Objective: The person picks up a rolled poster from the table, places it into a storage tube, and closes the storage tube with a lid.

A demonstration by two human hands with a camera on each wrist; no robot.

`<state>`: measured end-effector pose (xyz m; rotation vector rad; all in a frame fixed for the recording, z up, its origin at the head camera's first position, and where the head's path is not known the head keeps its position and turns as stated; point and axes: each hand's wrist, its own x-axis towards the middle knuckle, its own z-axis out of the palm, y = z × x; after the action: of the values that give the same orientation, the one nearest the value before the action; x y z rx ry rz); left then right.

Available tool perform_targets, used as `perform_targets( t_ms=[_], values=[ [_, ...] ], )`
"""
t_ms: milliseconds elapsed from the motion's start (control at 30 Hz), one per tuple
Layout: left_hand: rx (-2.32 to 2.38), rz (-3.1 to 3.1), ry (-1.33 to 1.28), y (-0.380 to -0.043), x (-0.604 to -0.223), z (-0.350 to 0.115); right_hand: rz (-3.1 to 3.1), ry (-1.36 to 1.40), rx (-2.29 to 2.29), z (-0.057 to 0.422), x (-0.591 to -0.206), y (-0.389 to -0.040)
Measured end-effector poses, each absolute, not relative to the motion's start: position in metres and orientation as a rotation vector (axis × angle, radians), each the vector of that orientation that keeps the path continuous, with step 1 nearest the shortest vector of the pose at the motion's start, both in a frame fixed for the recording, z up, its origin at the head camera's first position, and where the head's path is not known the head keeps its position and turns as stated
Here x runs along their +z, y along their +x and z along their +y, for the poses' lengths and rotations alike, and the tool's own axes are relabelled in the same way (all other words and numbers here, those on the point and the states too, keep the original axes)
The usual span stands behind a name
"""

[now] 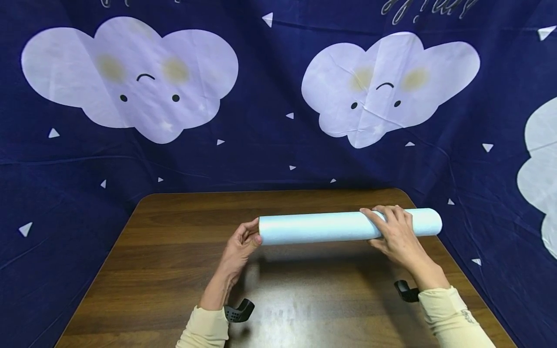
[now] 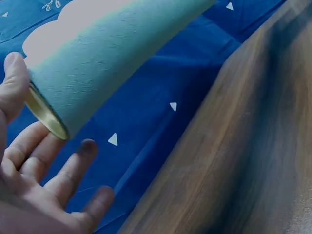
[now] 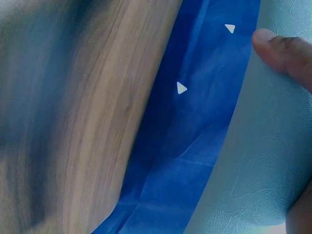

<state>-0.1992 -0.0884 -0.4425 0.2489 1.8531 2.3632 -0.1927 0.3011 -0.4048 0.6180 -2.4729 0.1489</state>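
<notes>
A long pale-blue roll (image 1: 313,228), which looks like textured wallpaper, is held almost level above the wooden table. My right hand (image 1: 398,237) grips it near its right end, thumb on one side and fingers over the other. At the opposite end, my left hand (image 1: 241,246) pinches the rim between thumb and fingers. In the left wrist view, the roll's hollow end (image 2: 46,116) shows a yellowish inside, and the outer fingers spread away from it. The right wrist view shows the right thumb (image 3: 278,51) lying on the creased surface; most of that hand is out of frame.
The brown wooden table (image 1: 183,251) lies under both hands, with the roll's shadow across it. A dark blue cloth (image 1: 261,164) printed with clouds and small triangles hangs behind and at the sides. Black curved pieces (image 1: 239,311) sit at both wrists.
</notes>
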Motion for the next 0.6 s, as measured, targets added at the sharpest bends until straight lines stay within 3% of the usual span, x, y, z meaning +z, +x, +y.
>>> perform_targets(
  t_ms=[600],
  values=[
    [2.241, 1.918, 0.226, -0.2015, -0.4348, -0.0969, -2.467, 0.623, 0.156, 0.2987, -0.4081, -0.1925]
  ],
)
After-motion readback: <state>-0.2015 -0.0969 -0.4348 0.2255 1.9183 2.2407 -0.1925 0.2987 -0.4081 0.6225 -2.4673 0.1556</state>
